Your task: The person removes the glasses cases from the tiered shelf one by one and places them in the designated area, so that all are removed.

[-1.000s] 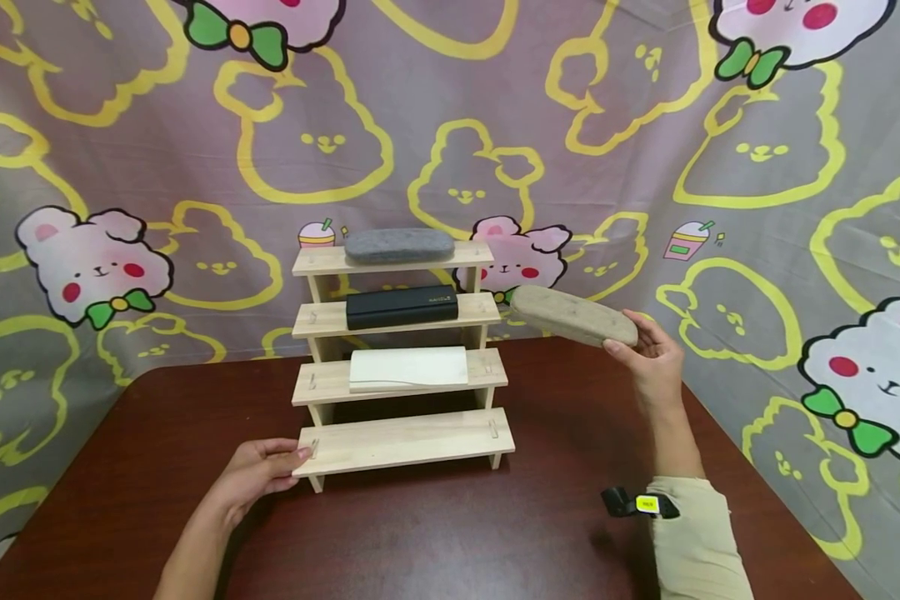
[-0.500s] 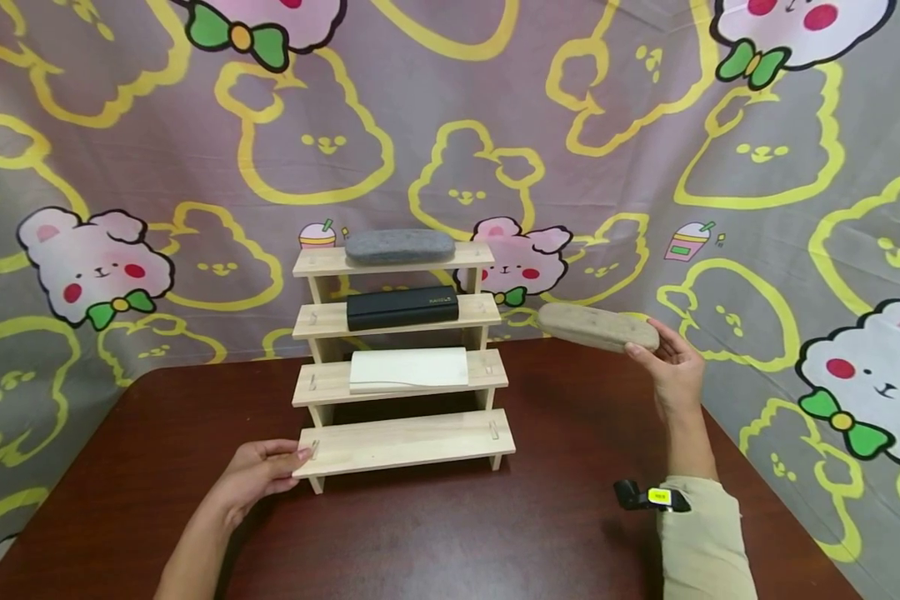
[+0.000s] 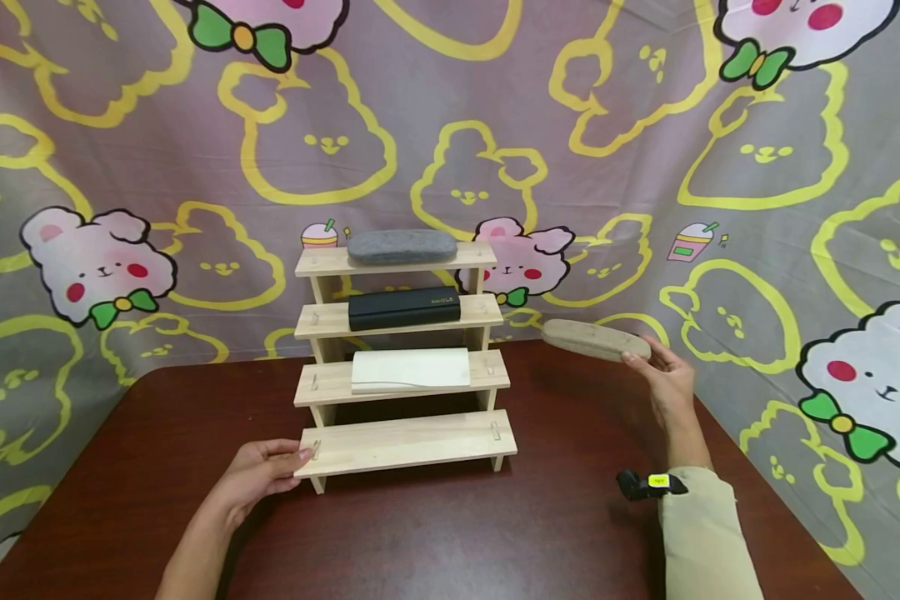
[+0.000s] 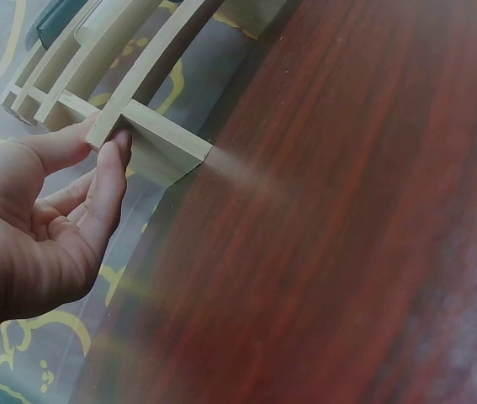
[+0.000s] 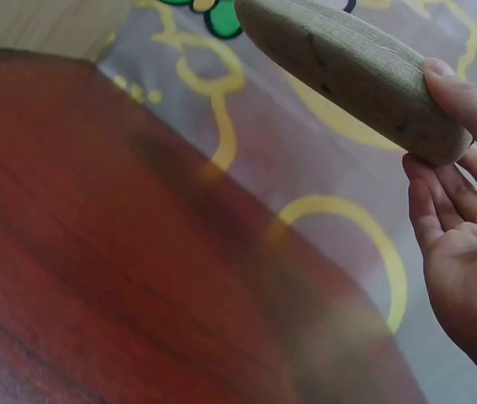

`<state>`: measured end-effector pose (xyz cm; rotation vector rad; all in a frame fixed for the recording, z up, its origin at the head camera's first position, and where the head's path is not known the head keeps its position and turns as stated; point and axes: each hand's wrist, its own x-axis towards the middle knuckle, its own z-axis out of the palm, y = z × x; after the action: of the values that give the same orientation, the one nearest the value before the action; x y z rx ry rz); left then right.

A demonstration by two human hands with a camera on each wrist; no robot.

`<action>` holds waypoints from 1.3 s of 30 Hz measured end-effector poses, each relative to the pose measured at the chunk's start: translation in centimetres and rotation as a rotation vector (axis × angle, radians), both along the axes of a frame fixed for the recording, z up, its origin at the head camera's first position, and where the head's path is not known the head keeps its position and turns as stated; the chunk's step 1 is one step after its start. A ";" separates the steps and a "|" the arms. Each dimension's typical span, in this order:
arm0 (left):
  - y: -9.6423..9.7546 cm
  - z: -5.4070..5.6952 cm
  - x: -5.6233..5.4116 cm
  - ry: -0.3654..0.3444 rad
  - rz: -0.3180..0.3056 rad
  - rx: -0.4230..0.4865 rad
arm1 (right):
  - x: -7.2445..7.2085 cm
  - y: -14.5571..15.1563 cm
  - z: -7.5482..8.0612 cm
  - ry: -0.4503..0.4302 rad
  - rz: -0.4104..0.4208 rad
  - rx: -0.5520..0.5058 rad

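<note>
My right hand (image 3: 671, 385) pinches one end of a beige cloth-covered glasses case (image 3: 594, 340), held in the air right of the stepped wooden rack (image 3: 412, 442). In the right wrist view the thumb lies on top of the case (image 5: 364, 76) and the fingers beneath. At the rack's lowest shelf, my left hand (image 3: 258, 471) pinches the left end between thumb and fingers, as the left wrist view also shows. Higher up sit a white glasses case (image 3: 410, 369), a black glasses case (image 3: 403, 308) and, on the top shelf, a grey felt-like glasses case (image 3: 402, 247).
The rack stands on a dark red-brown wooden table (image 3: 450, 542). A curtain (image 3: 607, 75) with cartoon animals hangs behind and along both sides. A small black device (image 3: 648, 485) with a yellow label is worn at the right sleeve.
The right hand has carried the beige glasses case to the right, away from the rack, and then slightly lower. My left hand keeps its hold on the shelf end.
</note>
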<state>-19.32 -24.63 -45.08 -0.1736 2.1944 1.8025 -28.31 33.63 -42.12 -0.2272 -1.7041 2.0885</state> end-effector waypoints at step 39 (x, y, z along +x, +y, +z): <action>0.0 0.1 0.0 0.007 -0.015 0.005 | -2.4 3.2 -5.0 -0.367 -0.003 0.616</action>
<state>-19.28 -24.67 -44.98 -0.1503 2.1895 1.8036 -30.70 36.81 -47.16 -0.4317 -2.4626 1.4784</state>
